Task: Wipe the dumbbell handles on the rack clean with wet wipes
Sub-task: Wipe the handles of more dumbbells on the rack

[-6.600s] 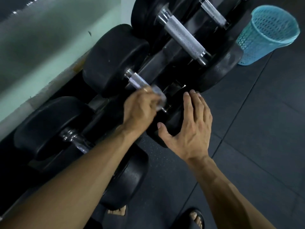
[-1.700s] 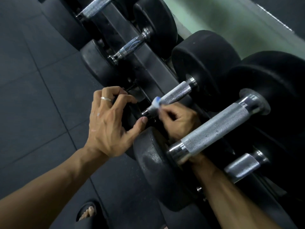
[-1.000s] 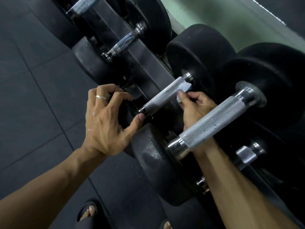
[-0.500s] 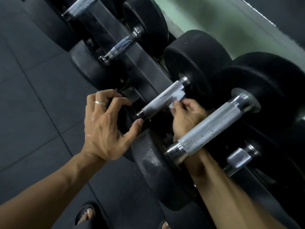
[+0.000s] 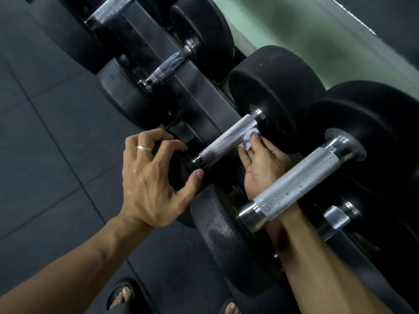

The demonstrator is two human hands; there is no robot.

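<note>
The knurled steel handle (image 5: 226,139) of the middle dumbbell lies on the black rack. My right hand (image 5: 263,164) reaches in under the nearer dumbbell's handle (image 5: 294,193) and pinches a small white wet wipe (image 5: 249,138) against the far end of the middle handle, close to its far black head (image 5: 272,87). My left hand (image 5: 154,177), with a ring on one finger, curls its fingers and thumb over that dumbbell's near black head, which is mostly hidden beneath it.
More dumbbells sit further along the rack, one with a dark streaked handle (image 5: 169,66) and another at the top (image 5: 108,12). A pale green wall (image 5: 317,37) runs behind. Dark rubber floor tiles (image 5: 45,132) spread to the left. My sandalled feet (image 5: 122,295) are at the bottom.
My right hand slid the wipe from the near end of the middle handle up to its far end and stays there. My left hand has kept its hold on the near head.
</note>
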